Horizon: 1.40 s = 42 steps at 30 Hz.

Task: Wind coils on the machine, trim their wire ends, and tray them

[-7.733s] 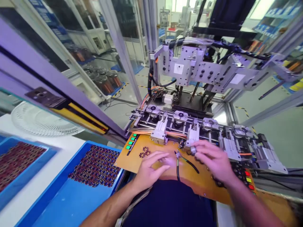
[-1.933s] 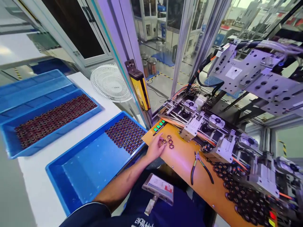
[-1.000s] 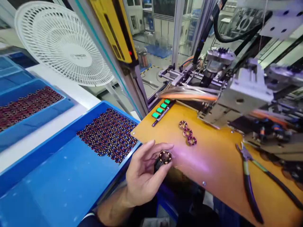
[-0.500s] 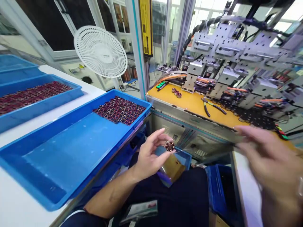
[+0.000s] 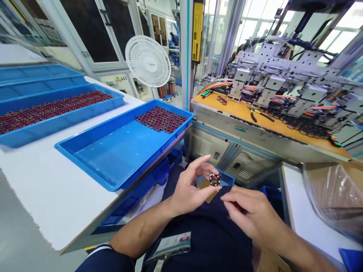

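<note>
Holding: 1 copper-wound ring point(image 5: 211, 180) in left hand point(image 5: 193, 187), pinched between thumb and fingers, just right of frame center, lower half.
Right hand point(image 5: 249, 211): 1, lower right of center, near the ring but apart; thumb and forefinger narrow, nearly together. Can't tell if anything is between them.
Front tray point(image 5: 113, 151): 1, blue, center left, on white tabletop point(image 5: 34, 189); 1 ring pile point(image 5: 161, 120) at its far right end, too many to count.
Rear tray point(image 5: 56, 126): 1, blue, left edge; 1 long ring pile point(image 5: 53, 107), also uncountable.
Orange tabletop point(image 5: 235, 107): upper right; 1 small ring cluster point(image 5: 222, 100), at least 2 pieces.
Pliers point(image 5: 253, 114): 1 pair, lying right of that cluster, handles spread.
Fan point(image 5: 148, 61): 1, white, upper center.
Badge point(image 5: 174, 243): 1, bottom center.
</note>
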Tool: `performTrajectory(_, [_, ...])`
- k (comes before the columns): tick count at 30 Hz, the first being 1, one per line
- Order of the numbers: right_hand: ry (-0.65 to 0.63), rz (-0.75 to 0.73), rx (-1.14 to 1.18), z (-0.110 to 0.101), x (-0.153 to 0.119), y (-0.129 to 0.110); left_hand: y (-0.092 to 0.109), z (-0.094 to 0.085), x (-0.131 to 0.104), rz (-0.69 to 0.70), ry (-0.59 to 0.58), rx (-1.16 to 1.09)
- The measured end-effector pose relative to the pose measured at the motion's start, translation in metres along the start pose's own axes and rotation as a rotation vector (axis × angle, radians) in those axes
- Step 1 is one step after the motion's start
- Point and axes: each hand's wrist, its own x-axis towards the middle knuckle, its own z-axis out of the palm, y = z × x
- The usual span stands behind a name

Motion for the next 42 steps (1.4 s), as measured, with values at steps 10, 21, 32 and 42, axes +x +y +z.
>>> performTrajectory(10, [0.228, 0.293, 0.481, 0.005, 0.007, 0.013, -0.001, 0.004, 0.000, -0.044, -0.073, -0.104])
performTrajectory(21, [0.451, 0.518, 0.855, 0.043, -0.020, 0.047, -0.038, 0.025, -0.004, -0.145, -0.141, -0.300])
performTrajectory(32, [0.470, 0.516, 0.854, 0.049, -0.019, 0.052, -0.040, 0.017, -0.005, -0.444, -0.209, -0.571])
performTrajectory(42, [0.268, 0.607, 0.708, 0.023, 0.001, 0.042, -0.045, 0.013, -0.001, -0.524, -0.250, -0.552])
